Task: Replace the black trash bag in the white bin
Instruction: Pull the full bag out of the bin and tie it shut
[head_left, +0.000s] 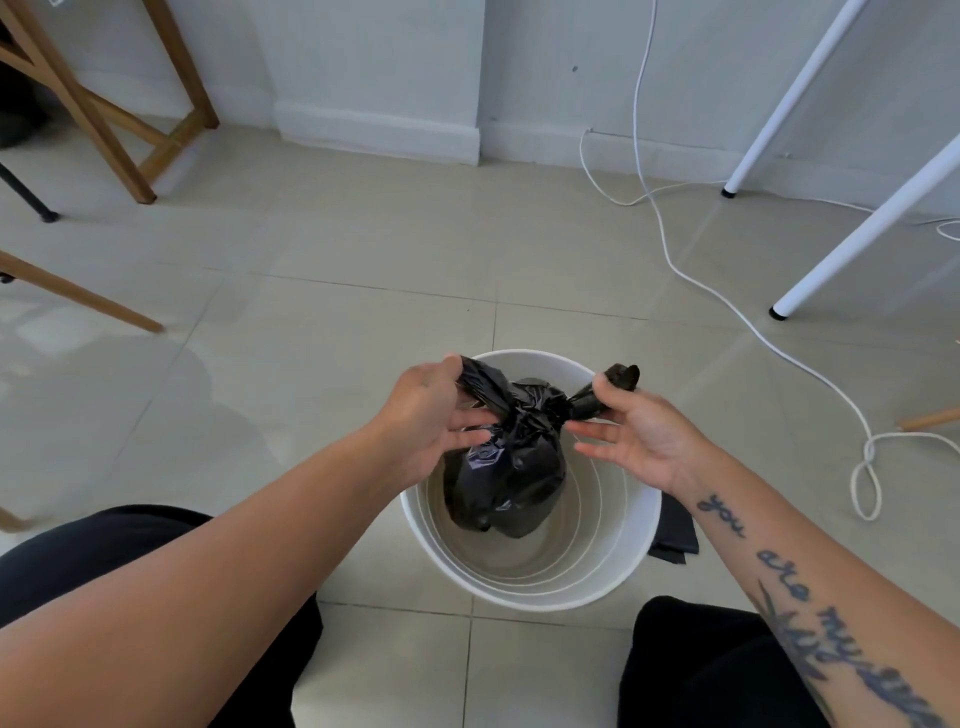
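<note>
A round white bin (631, 561) stands on the tiled floor between my knees. Inside it sits a full black trash bag (506, 478), its top gathered into a knot with two ends sticking out sideways. My left hand (426, 421) pinches the left end above the bin's rim. The right end is gripped between thumb and fingers of my right hand (631, 436). Both ends are pulled apart, away from the knot. A folded piece of black plastic (675, 530) lies on the floor against the bin's right side, partly hidden by my right forearm.
A white cable (727, 306) snakes over the floor at the right and ends in a loop. White table legs (852, 249) stand at the far right. Wooden furniture legs (119, 140) stand at the far left. A white wall with a skirting board runs along the back.
</note>
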